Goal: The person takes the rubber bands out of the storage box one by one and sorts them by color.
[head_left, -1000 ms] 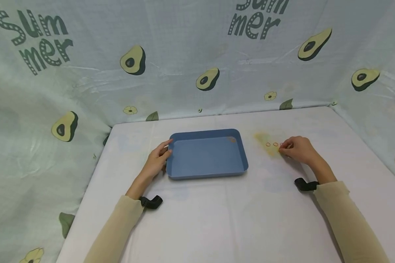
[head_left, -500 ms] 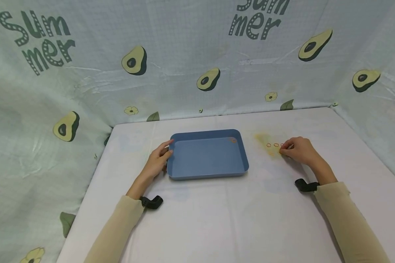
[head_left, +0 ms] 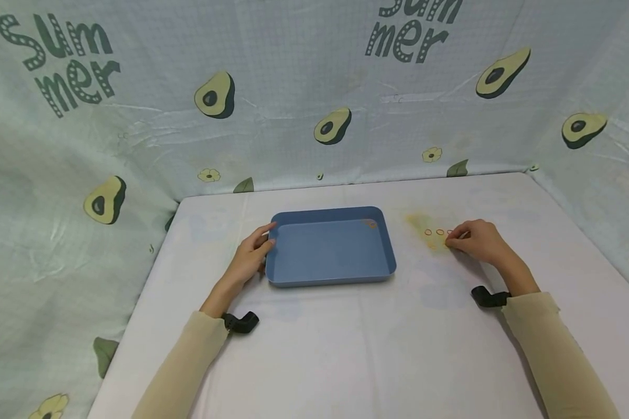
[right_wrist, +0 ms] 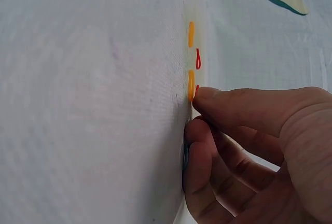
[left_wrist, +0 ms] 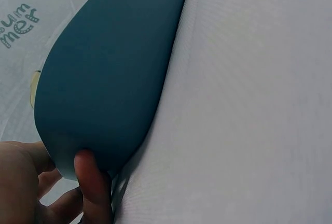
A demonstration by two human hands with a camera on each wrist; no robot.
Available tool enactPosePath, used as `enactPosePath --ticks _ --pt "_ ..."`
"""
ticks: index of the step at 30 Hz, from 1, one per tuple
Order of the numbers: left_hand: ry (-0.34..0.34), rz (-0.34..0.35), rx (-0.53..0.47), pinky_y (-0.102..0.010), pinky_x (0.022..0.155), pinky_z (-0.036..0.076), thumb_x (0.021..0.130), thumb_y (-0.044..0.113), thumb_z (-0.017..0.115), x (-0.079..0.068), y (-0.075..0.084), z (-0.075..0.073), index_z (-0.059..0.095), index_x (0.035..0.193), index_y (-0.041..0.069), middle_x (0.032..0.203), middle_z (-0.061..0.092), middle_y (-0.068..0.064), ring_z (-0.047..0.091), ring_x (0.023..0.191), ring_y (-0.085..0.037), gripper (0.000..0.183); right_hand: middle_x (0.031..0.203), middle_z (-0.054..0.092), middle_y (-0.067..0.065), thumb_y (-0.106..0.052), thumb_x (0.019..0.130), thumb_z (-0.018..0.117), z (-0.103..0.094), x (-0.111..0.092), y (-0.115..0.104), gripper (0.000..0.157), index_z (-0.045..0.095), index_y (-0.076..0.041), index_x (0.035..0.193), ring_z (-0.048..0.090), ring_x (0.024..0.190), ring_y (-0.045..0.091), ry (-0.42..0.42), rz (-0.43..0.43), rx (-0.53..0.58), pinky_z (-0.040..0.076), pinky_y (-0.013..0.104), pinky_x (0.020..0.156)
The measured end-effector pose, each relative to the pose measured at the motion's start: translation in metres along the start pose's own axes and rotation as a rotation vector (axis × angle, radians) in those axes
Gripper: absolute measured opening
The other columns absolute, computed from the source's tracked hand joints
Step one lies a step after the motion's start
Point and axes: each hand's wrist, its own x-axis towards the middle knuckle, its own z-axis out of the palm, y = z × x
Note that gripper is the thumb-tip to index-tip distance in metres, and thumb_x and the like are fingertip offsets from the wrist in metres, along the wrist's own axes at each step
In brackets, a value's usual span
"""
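Note:
In the head view a shallow blue tray (head_left: 330, 250) lies on the table. My left hand (head_left: 248, 256) grips the tray's left rim; the left wrist view shows a fingertip against its outer wall. To the right of the tray, small red rings like rubber bands (head_left: 427, 232) lie in a row. Beside them are orange rubber bands (right_wrist: 191, 35), flat on the cloth in the right wrist view. My right hand (head_left: 474, 240) is low over the table, thumb and index finger at the end of the nearer orange band, part of which the fingers hide.
A white cloth (head_left: 314, 349) covers the table, with a yellowish patch around the rings. A small orange mark (head_left: 371, 223) shows at the tray's far right corner. A printed curtain (head_left: 272, 87) hangs behind and at both sides. Each wrist wears a black camera (head_left: 241, 322).

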Motion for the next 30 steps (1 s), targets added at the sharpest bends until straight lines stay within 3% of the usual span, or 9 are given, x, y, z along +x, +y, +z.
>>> enactPosePath --ticks 3,11,18,30 --pt "0.005 -0.001 0.01 -0.028 0.056 0.05 0.111 0.03 0.05 0.0 0.0 0.0 0.04 0.16 0.032 0.158 0.048 -0.017 0.06 0.103 -0.031 0.05 0.111 0.073 0.024 -0.023 0.095 0.074 0.0 -0.001 0.002 0.025 0.079 0.0 0.102 0.062 0.083 0.023 0.003 0.012 0.017 0.047 0.031 0.067" --pt "0.008 -0.009 0.004 -0.028 0.057 0.052 0.11 0.03 0.051 0.001 -0.002 0.001 0.04 0.16 0.032 0.16 0.045 -0.018 0.058 0.12 -0.036 0.05 0.108 0.074 0.021 -0.026 0.095 0.076 -0.002 -0.002 0.0 0.029 0.079 -0.001 0.108 0.062 0.084 0.02 0.018 0.007 0.04 0.047 0.03 0.067" --pt "0.011 -0.01 0.009 -0.028 0.058 0.052 0.11 0.03 0.051 0.0 -0.001 0.001 0.04 0.16 0.032 0.161 0.044 -0.019 0.055 0.127 -0.035 0.051 0.093 0.076 0.014 -0.022 0.094 0.077 0.0 0.0 -0.007 0.026 0.079 0.0 0.108 0.059 0.073 0.016 0.015 -0.009 0.066 0.046 0.028 0.06" --pt "0.015 -0.007 0.016 -0.027 0.057 0.049 0.111 0.03 0.05 0.002 -0.004 -0.001 0.04 0.16 0.03 0.159 0.046 -0.02 0.057 0.114 -0.032 0.05 0.092 0.077 0.014 -0.019 0.097 0.073 0.006 0.006 -0.029 0.021 0.079 -0.002 0.107 0.068 0.072 0.018 0.013 -0.073 0.115 0.049 0.028 0.061"
